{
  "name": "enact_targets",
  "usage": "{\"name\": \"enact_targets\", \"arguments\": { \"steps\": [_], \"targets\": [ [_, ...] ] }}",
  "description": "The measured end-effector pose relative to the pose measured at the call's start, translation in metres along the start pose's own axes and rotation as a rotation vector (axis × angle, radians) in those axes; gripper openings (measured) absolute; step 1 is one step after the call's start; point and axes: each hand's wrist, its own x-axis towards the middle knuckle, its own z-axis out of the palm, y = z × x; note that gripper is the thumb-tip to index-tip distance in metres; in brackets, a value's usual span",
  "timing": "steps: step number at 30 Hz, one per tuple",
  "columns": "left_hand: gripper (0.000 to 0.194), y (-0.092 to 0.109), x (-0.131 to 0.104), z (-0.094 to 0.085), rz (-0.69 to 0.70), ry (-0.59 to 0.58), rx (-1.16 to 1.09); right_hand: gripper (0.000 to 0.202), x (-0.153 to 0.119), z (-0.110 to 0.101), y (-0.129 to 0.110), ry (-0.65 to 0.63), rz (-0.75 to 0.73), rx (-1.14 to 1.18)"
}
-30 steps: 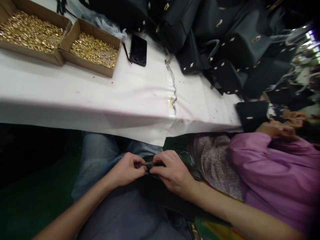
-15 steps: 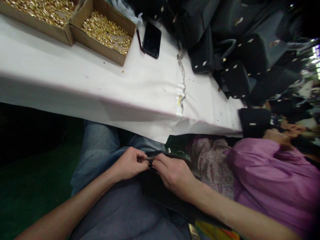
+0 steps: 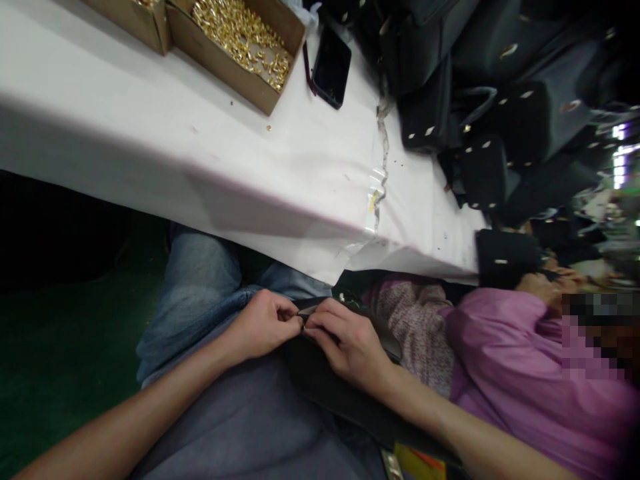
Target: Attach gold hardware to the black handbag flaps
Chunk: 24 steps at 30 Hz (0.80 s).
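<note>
A black bag [image 3: 325, 383] lies across my lap, partly hidden by my hands and forearm. My left hand [image 3: 267, 325] is closed in a pinch at the bag's upper edge, thumb and index finger together. Right beside it, my right hand [image 3: 347, 339] pinches the same edge, its fingertips almost touching the left thumb. A tiny shiny piece shows between the fingertips, too small to name. On the white-covered table [image 3: 310, 180] in front stands a cardboard box [image 3: 225, 63] holding many small gold metal fittings.
A second cardboard box [image 3: 135, 23] stands at the far left. A phone [image 3: 331, 67] lies beyond the boxes. Black bags [image 3: 425, 120] with metal fittings crowd the table's right side. Close on my right sits a co-worker in a purple sleeve [image 3: 505, 333], hands at another black piece.
The view has shifted, so the boxes and phone sit further right and higher. My hands stay at the bag's edge; the right fingers have changed their pinch slightly.
</note>
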Motion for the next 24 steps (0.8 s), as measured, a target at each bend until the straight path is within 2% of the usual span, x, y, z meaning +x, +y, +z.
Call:
{"name": "enact_targets", "arguments": {
  "steps": [24],
  "targets": [
    [0.038, 0.004, -0.012, -0.005, 0.084, -0.034, 0.111, 0.011, 0.003, 0.010, -0.011, 0.152, 0.111, 0.050]
  ]
}}
